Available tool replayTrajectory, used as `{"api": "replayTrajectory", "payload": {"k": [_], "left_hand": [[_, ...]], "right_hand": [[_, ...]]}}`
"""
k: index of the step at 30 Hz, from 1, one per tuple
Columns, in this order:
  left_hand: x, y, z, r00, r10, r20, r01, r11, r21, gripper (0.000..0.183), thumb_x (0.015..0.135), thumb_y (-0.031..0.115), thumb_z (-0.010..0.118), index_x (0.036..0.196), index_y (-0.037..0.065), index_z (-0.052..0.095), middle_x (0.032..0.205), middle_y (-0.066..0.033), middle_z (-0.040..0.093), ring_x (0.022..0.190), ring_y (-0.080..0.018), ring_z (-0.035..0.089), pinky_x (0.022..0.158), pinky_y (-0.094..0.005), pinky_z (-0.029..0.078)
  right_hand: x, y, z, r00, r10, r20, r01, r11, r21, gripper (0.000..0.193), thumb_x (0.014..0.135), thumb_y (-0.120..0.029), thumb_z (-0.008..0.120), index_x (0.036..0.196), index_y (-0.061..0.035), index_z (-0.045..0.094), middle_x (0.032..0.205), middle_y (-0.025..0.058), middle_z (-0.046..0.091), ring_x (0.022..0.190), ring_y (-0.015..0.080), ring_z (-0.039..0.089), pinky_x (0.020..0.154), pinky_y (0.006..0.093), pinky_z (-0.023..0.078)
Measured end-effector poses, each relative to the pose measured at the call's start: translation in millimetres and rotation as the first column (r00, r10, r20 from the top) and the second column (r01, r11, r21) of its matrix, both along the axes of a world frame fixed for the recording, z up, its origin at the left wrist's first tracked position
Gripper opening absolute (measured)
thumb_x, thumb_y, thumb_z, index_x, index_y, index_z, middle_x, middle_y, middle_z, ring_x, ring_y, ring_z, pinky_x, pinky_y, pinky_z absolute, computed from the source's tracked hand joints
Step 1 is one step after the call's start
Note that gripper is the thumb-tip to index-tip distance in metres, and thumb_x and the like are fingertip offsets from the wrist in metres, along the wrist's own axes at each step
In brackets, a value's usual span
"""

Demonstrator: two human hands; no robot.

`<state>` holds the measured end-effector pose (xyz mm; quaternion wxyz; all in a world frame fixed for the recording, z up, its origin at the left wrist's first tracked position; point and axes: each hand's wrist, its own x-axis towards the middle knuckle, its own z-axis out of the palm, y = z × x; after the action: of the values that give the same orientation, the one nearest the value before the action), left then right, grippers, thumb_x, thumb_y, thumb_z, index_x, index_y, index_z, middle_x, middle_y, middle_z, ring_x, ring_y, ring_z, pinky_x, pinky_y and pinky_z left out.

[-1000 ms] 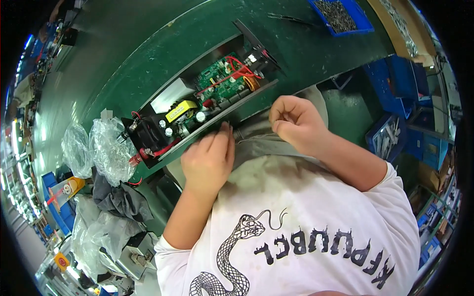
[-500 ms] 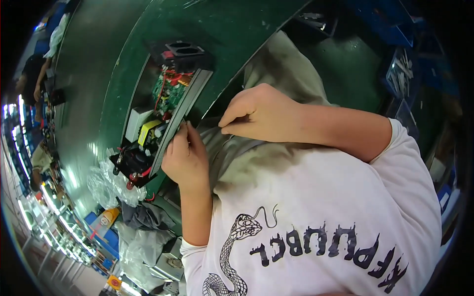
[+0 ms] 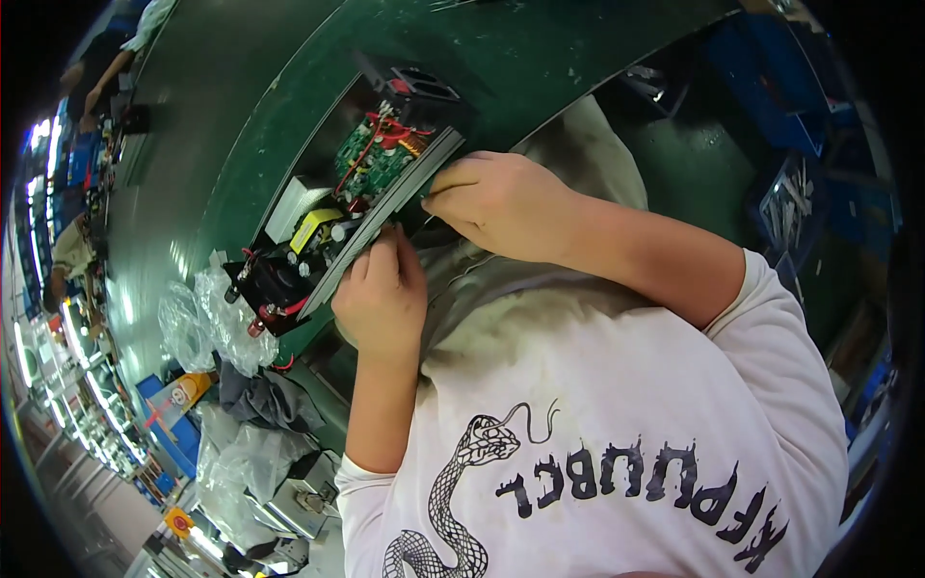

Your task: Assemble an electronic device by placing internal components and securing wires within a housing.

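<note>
On the green bench lies an open power inverter (image 3: 409, 183), a long metal housing with its circuit board (image 3: 371, 159) bare. A yellow-wrapped transformer (image 3: 315, 231) sits mid-housing. The far end carries a black socket panel (image 3: 419, 82); red and black terminals (image 3: 258, 326) stick out at the other end. My left hand (image 3: 383, 294) is closed in a pinch against the outer side wall; whatever its fingertips hold is hidden. My right hand (image 3: 506, 204) has its fingers curled together beside the same wall, farther along, and anything in them is too small to make out.
Clear plastic bags (image 3: 217, 323) and a dark grey cloth (image 3: 265, 397) lie left of the inverter's terminal end. Blue bins with metal parts (image 3: 788, 207) stand at the right. The bench edge (image 3: 578, 96) runs beyond my right hand. Other people work at the far left.
My right hand has come in from farther off to beside the housing wall. My left hand stays pinched at the wall. The whole view has shifted, the inverter appearing farther right.
</note>
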<state>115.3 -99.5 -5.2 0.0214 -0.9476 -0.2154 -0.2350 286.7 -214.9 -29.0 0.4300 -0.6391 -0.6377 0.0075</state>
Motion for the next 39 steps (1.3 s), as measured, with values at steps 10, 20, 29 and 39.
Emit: {"api": "replayTrajectory", "payload": {"k": [10, 20, 29, 39], "left_hand": [[-1, 1, 1, 0.999, -0.002, -0.049, 0.002, 1.0, -0.01, 0.018, 0.082, 0.015, 0.074, 0.1, 0.013, 0.073, 0.075, -0.0029, 0.065, 0.061, -0.0245, 0.064, 0.054, -0.0347, 0.052], [1, -2, 0, 1.0, -0.008, -0.006, 0.008, 1.0, 0.027, 0.017, 0.082, 0.015, 0.074, 0.099, 0.014, 0.074, 0.074, -0.0022, 0.064, 0.061, -0.023, 0.064, 0.055, -0.0343, 0.052], [4, 1, -1, 1.0, -0.014, 0.016, 0.013, 1.0, 0.027, 0.019, 0.081, 0.015, 0.075, 0.099, 0.013, 0.074, 0.075, -0.0021, 0.066, 0.063, -0.0225, 0.065, 0.056, -0.0337, 0.053], [3, 4, 5, 0.998, 0.013, -0.06, -0.012, 1.0, 0.018, 0.021, 0.081, 0.018, 0.073, 0.102, 0.014, 0.074, 0.075, -0.0015, 0.064, 0.06, -0.0231, 0.063, 0.055, -0.0344, 0.052]], "right_hand": [[2, 12, 7, 0.989, -0.072, 0.126, 0.081, 0.994, -0.074, 0.023, 0.078, -0.007, 0.073, 0.1, -0.0066, 0.073, 0.095, 0.0053, 0.069, 0.085, 0.0258, 0.067, 0.076, 0.036, 0.057], [2, 10, 5, 0.982, -0.073, 0.172, 0.074, 0.997, 0.0, 0.022, 0.077, -0.007, 0.073, 0.099, -0.0058, 0.073, 0.096, 0.0049, 0.068, 0.084, 0.0231, 0.066, 0.074, 0.0342, 0.056], [5, 12, 3, 0.977, -0.038, 0.211, 0.042, 0.999, -0.013, 0.022, 0.077, -0.008, 0.073, 0.099, -0.005, 0.073, 0.097, 0.0052, 0.068, 0.083, 0.0227, 0.066, 0.075, 0.0336, 0.056], [7, 18, 5, 0.975, -0.036, 0.22, 0.039, 0.999, -0.005, 0.024, 0.076, -0.008, 0.073, 0.099, -0.0052, 0.073, 0.098, 0.0062, 0.069, 0.088, 0.0226, 0.067, 0.077, 0.0338, 0.056]]}}
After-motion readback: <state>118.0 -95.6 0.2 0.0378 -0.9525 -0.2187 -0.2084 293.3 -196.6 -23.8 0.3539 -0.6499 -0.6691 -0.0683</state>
